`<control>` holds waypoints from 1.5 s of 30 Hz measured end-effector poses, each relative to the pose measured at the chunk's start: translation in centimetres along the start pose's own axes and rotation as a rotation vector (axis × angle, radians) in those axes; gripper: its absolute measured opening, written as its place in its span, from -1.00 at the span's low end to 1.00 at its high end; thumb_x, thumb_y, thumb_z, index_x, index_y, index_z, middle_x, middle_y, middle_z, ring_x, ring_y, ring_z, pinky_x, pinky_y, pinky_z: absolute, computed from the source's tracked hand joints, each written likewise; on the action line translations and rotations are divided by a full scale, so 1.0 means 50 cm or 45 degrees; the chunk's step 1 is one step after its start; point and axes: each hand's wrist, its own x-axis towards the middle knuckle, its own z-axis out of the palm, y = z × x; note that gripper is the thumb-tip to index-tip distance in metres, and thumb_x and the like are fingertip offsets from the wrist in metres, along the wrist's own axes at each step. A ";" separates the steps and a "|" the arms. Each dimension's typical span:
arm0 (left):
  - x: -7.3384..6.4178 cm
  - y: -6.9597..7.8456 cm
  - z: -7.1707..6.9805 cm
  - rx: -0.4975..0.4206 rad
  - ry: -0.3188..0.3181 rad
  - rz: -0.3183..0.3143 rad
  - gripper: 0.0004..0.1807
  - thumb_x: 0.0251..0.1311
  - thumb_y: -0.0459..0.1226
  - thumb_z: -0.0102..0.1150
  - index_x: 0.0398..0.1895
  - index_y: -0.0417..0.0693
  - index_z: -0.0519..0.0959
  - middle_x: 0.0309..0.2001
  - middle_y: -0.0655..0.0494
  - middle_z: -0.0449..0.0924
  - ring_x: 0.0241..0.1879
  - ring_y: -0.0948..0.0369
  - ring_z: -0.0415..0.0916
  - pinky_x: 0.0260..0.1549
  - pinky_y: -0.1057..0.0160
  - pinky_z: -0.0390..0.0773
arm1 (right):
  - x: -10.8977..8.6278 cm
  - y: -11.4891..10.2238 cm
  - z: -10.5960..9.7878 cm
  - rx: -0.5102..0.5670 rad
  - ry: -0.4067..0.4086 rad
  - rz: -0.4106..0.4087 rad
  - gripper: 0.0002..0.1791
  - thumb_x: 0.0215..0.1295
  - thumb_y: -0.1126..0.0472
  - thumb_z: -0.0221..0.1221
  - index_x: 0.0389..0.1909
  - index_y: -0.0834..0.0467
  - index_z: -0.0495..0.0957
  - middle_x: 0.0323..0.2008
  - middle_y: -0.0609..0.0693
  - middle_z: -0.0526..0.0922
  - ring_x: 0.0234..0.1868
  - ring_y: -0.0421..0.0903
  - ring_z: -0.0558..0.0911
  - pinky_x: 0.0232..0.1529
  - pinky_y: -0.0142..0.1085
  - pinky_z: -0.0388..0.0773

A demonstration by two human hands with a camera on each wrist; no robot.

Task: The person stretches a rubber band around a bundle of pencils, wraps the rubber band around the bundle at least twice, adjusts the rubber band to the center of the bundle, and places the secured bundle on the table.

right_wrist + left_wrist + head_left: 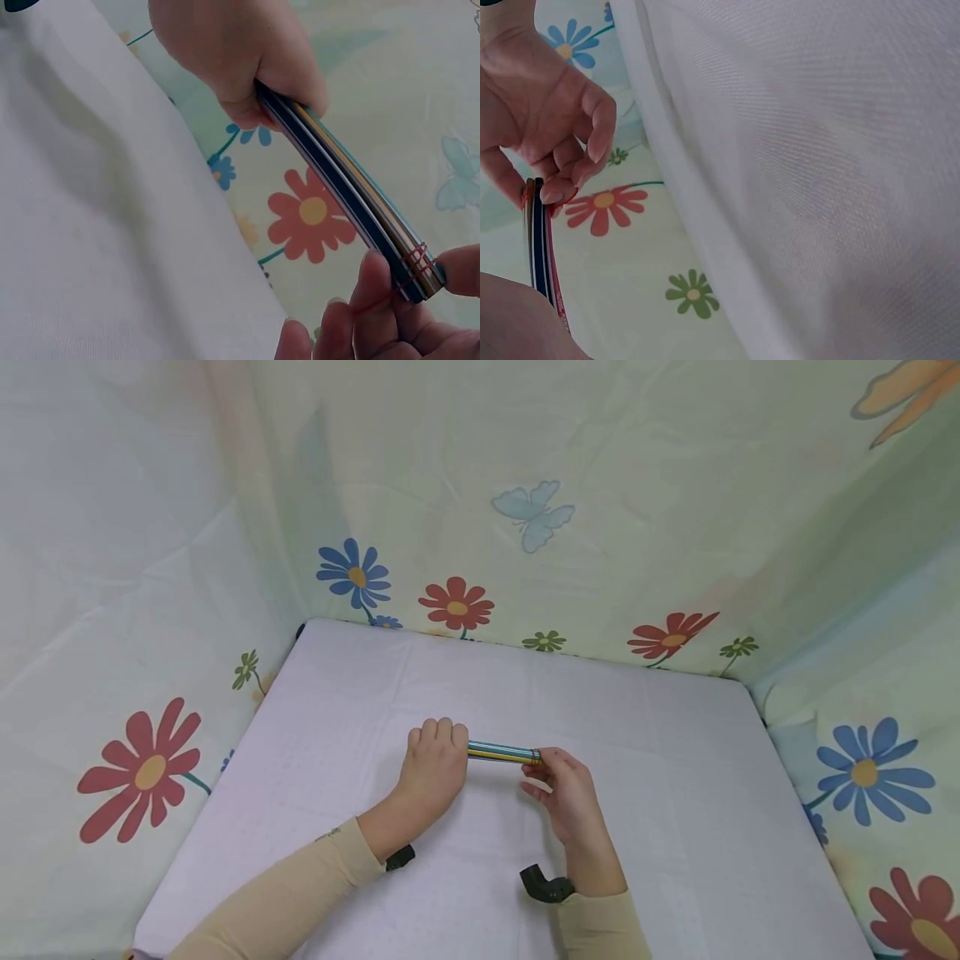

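A bundle of thin coloured pencils (498, 752), striped teal, yellow, white and dark blue, is held level above the white-covered table. My left hand (437, 760) wraps round its left end, hiding that part. At the other end, my right hand (570, 789) pinches the bundle between thumb and fingers. A thin red rubber band (418, 259) circles the pencils near this end in several turns. One strand of it runs out to the right fingers in the right wrist view. In the left wrist view, the right palm faces the camera beside the pencils (541, 247).
The table (675, 793) has a white cloth over it. Floral fabric (600, 510) stands as walls behind and on both sides. Black curved mounts (545, 885) sit at both wrists, next to the beige sleeves (292, 893).
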 end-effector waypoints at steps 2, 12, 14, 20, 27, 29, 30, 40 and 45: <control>0.001 -0.001 0.000 -0.009 -0.001 -0.002 -0.77 0.50 -0.26 0.22 -0.27 -0.08 0.37 -0.33 0.05 0.37 -0.30 0.12 0.26 -0.33 0.21 0.18 | -0.001 -0.004 0.001 0.015 0.009 0.001 -0.65 0.68 0.07 0.05 0.00 0.30 0.61 -0.08 0.00 0.61 0.01 0.01 0.61 0.04 -0.15 0.70; 0.000 -0.001 -0.003 -0.052 -0.036 0.022 -0.75 0.50 -0.23 0.27 -0.24 -0.08 0.39 -0.32 0.05 0.39 -0.29 0.13 0.27 -0.32 0.21 0.23 | 0.004 -0.007 0.001 -0.147 0.083 -0.070 -0.76 0.45 0.18 0.38 -0.20 0.32 0.66 -0.15 0.04 0.73 -0.12 -0.07 0.78 0.03 -0.27 0.77; 0.000 -0.001 -0.004 -0.052 -0.042 0.027 -0.76 0.50 -0.23 0.27 -0.23 -0.08 0.39 -0.32 0.05 0.38 -0.28 0.13 0.27 -0.31 0.21 0.23 | 0.007 -0.004 0.000 -0.150 0.096 -0.099 -0.76 0.39 0.21 0.44 -0.20 0.31 0.63 -0.21 0.00 0.76 -0.15 -0.09 0.79 0.02 -0.31 0.75; 0.001 -0.005 -0.002 -0.036 -0.034 0.040 -0.76 0.53 -0.23 0.23 -0.25 -0.07 0.37 -0.33 0.05 0.37 -0.28 0.12 0.26 -0.31 0.21 0.23 | 0.019 0.011 -0.005 -0.203 0.112 -0.245 -0.63 0.33 0.29 0.48 0.00 0.22 0.51 -0.35 -0.15 0.80 -0.22 -0.18 0.73 -0.08 -0.37 0.59; 0.003 -0.012 -0.001 -0.034 -0.035 0.036 -0.77 0.55 -0.23 0.19 -0.24 -0.08 0.36 -0.32 0.05 0.38 -0.29 0.12 0.26 -0.31 0.21 0.23 | 0.026 0.031 -0.016 -0.319 0.013 -0.656 -0.79 0.30 0.36 0.47 -0.09 0.26 0.72 -0.08 0.09 0.75 -0.09 -0.20 0.69 -0.06 -0.44 0.67; 0.003 -0.014 -0.002 -0.026 -0.033 0.041 -0.77 0.54 -0.23 0.19 -0.25 -0.07 0.36 -0.33 0.05 0.37 -0.29 0.13 0.25 -0.31 0.21 0.22 | 0.029 0.037 -0.023 -0.340 -0.027 -0.826 -0.74 0.23 0.46 0.48 -0.07 0.28 0.73 -0.03 0.19 0.74 0.00 -0.21 0.69 0.05 -0.46 0.66; 0.003 -0.014 -0.003 -0.021 -0.033 0.043 -0.76 0.54 -0.23 0.19 -0.25 -0.07 0.35 -0.33 0.05 0.37 -0.29 0.13 0.25 -0.30 0.21 0.22 | 0.030 0.040 -0.026 -0.364 -0.045 -0.915 -0.70 0.19 0.49 0.49 -0.06 0.28 0.74 -0.02 0.22 0.74 0.03 -0.20 0.69 0.11 -0.48 0.64; 0.002 -0.012 -0.015 0.045 -0.041 0.048 -0.76 0.53 -0.22 0.21 -0.26 -0.05 0.36 -0.32 0.06 0.37 -0.28 0.12 0.27 -0.30 0.20 0.22 | 0.044 0.048 -0.049 -0.713 -0.014 -1.463 -0.54 -0.03 0.53 0.59 -0.06 0.16 0.81 -0.16 0.04 0.83 -0.03 0.02 0.69 0.20 -0.53 0.50; 0.002 -0.011 -0.017 0.088 -0.014 0.063 -0.75 0.50 -0.20 0.25 -0.28 -0.04 0.38 -0.34 0.07 0.37 -0.31 0.14 0.27 -0.33 0.22 0.17 | 0.044 0.041 -0.040 -0.885 -0.027 -1.557 -0.58 -0.02 0.47 0.60 -0.08 0.17 0.81 -0.20 0.01 0.86 -0.07 0.01 0.66 0.11 -0.37 0.47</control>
